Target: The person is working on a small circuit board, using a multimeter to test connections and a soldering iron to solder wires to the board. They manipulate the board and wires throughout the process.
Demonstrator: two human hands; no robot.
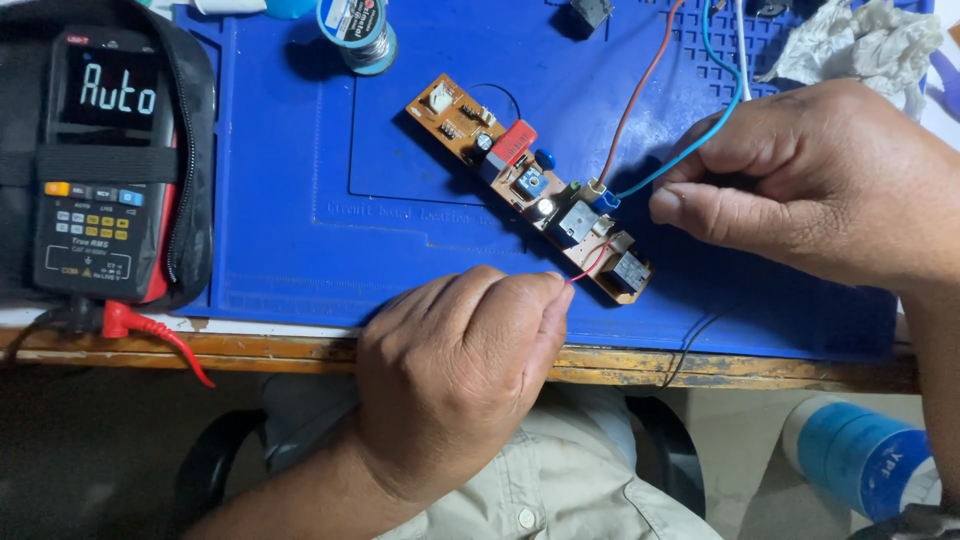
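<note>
blue mat (300, 150): circuit board (528, 187) lies diag, upper-left–lower-right.

Bright, even overhead light fills the blue mat (300, 180); soft shadows fall toward 7 o'clock. The solder spool (358, 30) shows slight glare. Focus is sharp centrally and dimmer below the counter (250, 348).

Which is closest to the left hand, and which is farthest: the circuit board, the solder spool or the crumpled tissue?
From the left hand:
1. Circuit board, just above it on the blue mat.
2. Solder spool, at the mat's top edge.
3. Crumpled tissue, far top right corner.
</note>
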